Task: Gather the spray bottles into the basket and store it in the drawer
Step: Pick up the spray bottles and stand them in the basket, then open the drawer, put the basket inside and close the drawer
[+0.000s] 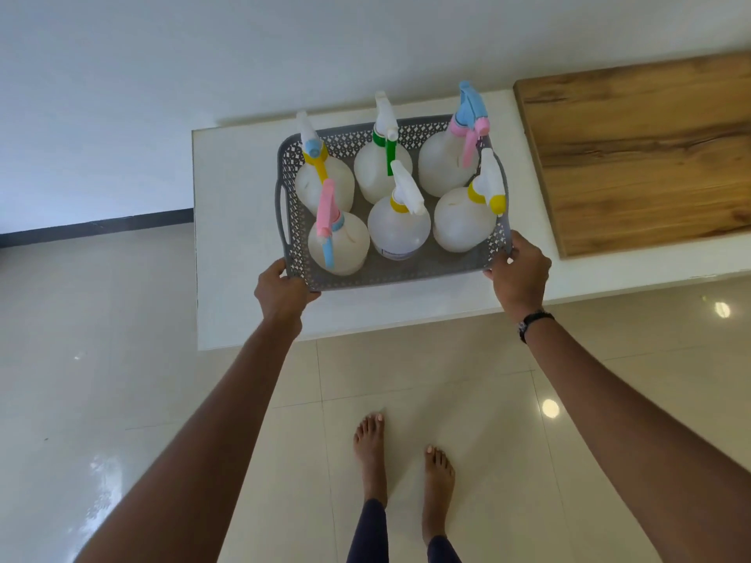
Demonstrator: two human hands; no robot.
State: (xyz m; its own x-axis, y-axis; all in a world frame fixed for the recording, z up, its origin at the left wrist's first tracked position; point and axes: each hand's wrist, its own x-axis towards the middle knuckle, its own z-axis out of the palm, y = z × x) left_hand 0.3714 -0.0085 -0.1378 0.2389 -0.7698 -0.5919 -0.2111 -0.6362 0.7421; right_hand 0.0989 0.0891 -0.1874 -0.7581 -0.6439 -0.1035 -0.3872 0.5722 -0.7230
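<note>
A grey perforated plastic basket (390, 274) sits on a white counter (231, 221). Several translucent white spray bottles stand upright inside it in two rows. Among them, one at the near left has a pink and blue trigger head (327, 221), one at the far right has a blue and pink head (469, 115), and one at the back middle has a green collar (382, 138). My left hand (282, 292) grips the basket's near left corner. My right hand (520, 272) grips its near right corner. No drawer shows in view.
A wooden panel (642, 156) lies on the counter to the right of the basket. A white wall rises behind. Glossy cream floor tiles (122, 359) spread below, with my bare feet (402, 461) standing in front of the counter.
</note>
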